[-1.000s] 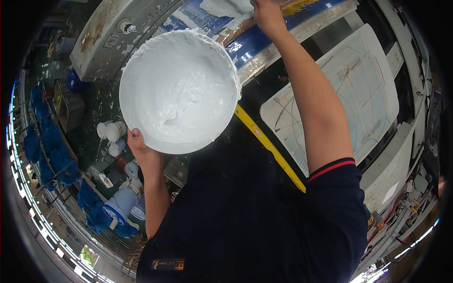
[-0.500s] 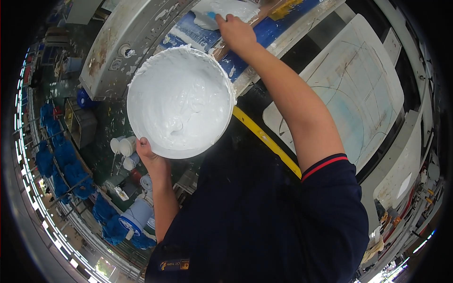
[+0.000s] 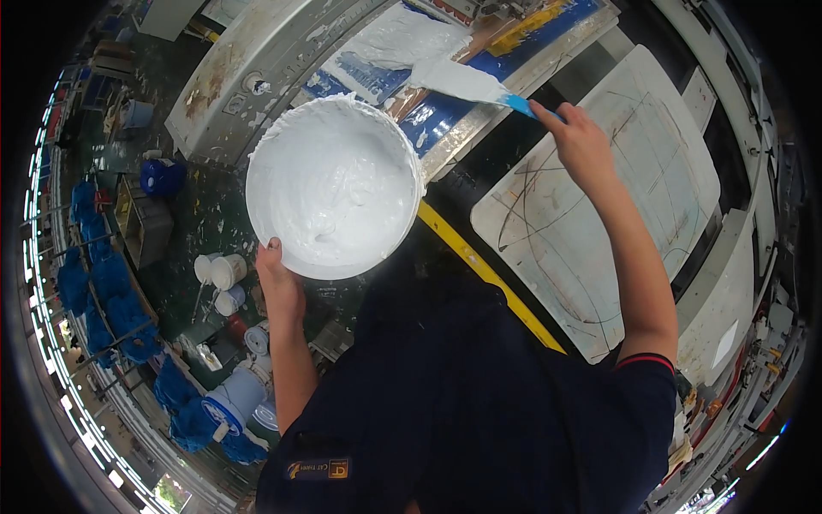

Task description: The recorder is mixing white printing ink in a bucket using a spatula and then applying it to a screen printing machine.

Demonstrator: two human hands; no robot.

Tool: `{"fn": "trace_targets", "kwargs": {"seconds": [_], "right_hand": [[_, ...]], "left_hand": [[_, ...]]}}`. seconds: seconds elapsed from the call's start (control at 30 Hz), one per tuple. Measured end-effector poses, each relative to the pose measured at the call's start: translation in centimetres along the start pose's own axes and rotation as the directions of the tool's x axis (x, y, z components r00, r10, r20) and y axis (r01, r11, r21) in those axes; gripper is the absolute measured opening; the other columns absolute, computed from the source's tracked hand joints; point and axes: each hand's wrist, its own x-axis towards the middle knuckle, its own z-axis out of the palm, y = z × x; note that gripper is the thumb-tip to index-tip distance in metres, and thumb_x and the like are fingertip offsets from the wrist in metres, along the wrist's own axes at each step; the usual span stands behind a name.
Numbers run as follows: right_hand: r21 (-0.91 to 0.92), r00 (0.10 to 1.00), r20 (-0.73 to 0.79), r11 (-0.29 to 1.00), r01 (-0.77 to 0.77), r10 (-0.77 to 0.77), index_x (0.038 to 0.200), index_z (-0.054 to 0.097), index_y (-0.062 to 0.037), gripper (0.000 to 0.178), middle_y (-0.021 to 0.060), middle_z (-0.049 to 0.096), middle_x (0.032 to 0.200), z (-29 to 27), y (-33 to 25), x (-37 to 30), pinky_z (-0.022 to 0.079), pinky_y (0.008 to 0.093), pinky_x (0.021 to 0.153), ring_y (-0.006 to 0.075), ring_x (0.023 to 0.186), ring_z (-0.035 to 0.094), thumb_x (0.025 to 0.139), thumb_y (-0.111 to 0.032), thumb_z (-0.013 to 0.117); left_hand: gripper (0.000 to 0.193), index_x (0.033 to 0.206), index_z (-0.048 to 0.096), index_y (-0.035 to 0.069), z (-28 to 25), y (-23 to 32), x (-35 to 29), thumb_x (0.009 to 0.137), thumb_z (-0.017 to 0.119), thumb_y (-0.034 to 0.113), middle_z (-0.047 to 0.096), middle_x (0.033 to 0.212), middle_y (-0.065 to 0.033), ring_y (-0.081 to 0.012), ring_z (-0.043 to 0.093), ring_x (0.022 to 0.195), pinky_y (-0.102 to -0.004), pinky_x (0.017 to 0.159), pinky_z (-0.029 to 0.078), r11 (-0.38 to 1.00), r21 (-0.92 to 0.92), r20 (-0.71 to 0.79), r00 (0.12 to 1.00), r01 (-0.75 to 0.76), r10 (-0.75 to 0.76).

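Observation:
My left hand (image 3: 282,276) grips the near left rim of a white bucket (image 3: 411,201), its thumb over the edge. Thick white paste (image 3: 334,184) coats the bucket's inside and lower part, and its rim is crusted. In my right hand (image 3: 584,147) is the blue handle of a spatula (image 3: 458,81), its blade covered in white paste. The blade points left, over a blue screen-printing frame (image 3: 437,116). A heap of white paste (image 3: 402,38) lies on the frame at the blade's far side.
A grey machine beam (image 3: 282,68) runs beyond the bucket. To the right lies a pale stained board (image 3: 608,214). A yellow bar (image 3: 479,265) crosses near my body. Several white pails (image 3: 227,271) and a blue-rimmed bucket (image 3: 235,398) stand on the floor at left.
My right hand has moved right and nearer, drawing the spatula out to the right of the paste heap. The bucket in my left hand has shifted only slightly.

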Motion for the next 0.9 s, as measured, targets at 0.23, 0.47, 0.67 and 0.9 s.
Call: {"fn": "trace_targets", "kwargs": {"seconds": [0.23, 0.47, 0.67, 0.9], "right_hand": [[0.402, 0.97, -0.215, 0.916, -0.016, 0.111, 0.131, 0.061, -0.018, 0.044, 0.0094, 0.054, 0.087, -10.1, -0.3, -4.2, 0.048, 0.0371, 0.076, 0.0249, 0.086, 0.057, 0.09, -0.003, 0.057], [0.362, 0.849, -0.432, 0.804, 0.472, -0.304, 0.11, 0.067, -0.0117, 0.03, 0.006, 0.061, 0.076, -17.0, -7.3, -5.4, 0.05, 0.0359, 0.058, 0.0237, 0.07, 0.062, 0.08, -0.007, 0.067], [0.295, 0.852, -0.358, 0.82, 0.491, -0.382, 0.089, 0.058, -0.0103, 0.013, 0.004, 0.066, 0.071, -14.6, -19.9, -2.4, 0.052, 0.0373, 0.055, 0.0246, 0.071, 0.068, 0.08, -0.019, 0.062], [0.38, 0.939, -0.33, 0.898, 0.224, -0.094, 0.082, 0.057, -0.008, 0.014, 0.0066, 0.064, 0.064, -10.8, -31.1, -1.1, 0.049, 0.0384, 0.05, 0.0271, 0.064, 0.068, 0.079, -0.021, 0.062]], "left_hand": [[0.063, 0.135, 0.044, -0.005, 0.5, 1.1, -0.3, 0.098, 0.048, 0.045, 0.058, 0.128, -0.016, -0.0242, 0.062, 0.114, -0.0376, 0.091, 0.053, 0.994, 0.067, 0.015, 0.996, 0.087, -0.088], [0.063, 0.141, 0.038, -0.001, 1.0, 1.7, -0.5, 0.095, 0.054, 0.039, 0.053, 0.136, -0.0173, -0.0289, 0.059, 0.119, -0.0453, 0.092, 0.054, 0.986, -0.042, 0.11, 0.981, 0.163, -0.157], [0.069, 0.149, 0.03, 0.01, -1.7, -0.1, -0.1, 0.093, 0.057, 0.04, 0.043, 0.147, -0.0139, -0.032, 0.048, 0.132, -0.0556, 0.098, 0.05, 0.981, -0.105, 0.33, 0.937, 0.161, -0.118], [0.064, 0.15, 0.027, 0.015, -3.1, 1.5, 2.2, 0.097, 0.056, 0.036, 0.04, 0.149, -0.0102, -0.0288, 0.047, 0.132, -0.0545, 0.097, 0.049, 0.985, 0.08, 0.532, 0.829, 0.154, -0.173]]}}
